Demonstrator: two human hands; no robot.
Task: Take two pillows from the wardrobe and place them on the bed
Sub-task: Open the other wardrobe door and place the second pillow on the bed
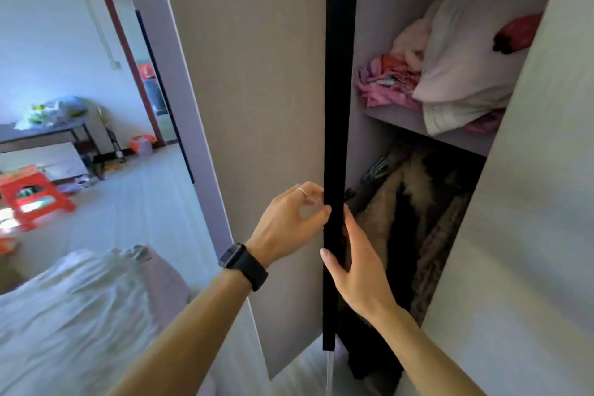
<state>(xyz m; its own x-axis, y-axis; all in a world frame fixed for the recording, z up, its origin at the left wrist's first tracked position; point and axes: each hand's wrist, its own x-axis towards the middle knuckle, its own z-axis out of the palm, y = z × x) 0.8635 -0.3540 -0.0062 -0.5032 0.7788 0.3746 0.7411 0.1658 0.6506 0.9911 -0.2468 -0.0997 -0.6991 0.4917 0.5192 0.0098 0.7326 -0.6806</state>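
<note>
Nearest, the rumpled white bed (pixel 74 315) lies at lower left. Above it the left hand (pixel 289 222), with a black watch (pixel 242 264) on the wrist and a ring on one finger, curls its fingers around the black vertical edge strip (pixel 336 138) of the pale grey wardrobe door (pixel 257 106). The right hand (pixel 360 270) lies flat against the same strip from the inner side, fingers extended, thumb on its front. Beyond, dark and furry coats (pixel 405 202) hang below a shelf (pixel 450 135), where two plump white pillows (pixel 466 74) are stacked beside crumpled pink cloth (pixel 382 80).
</note>
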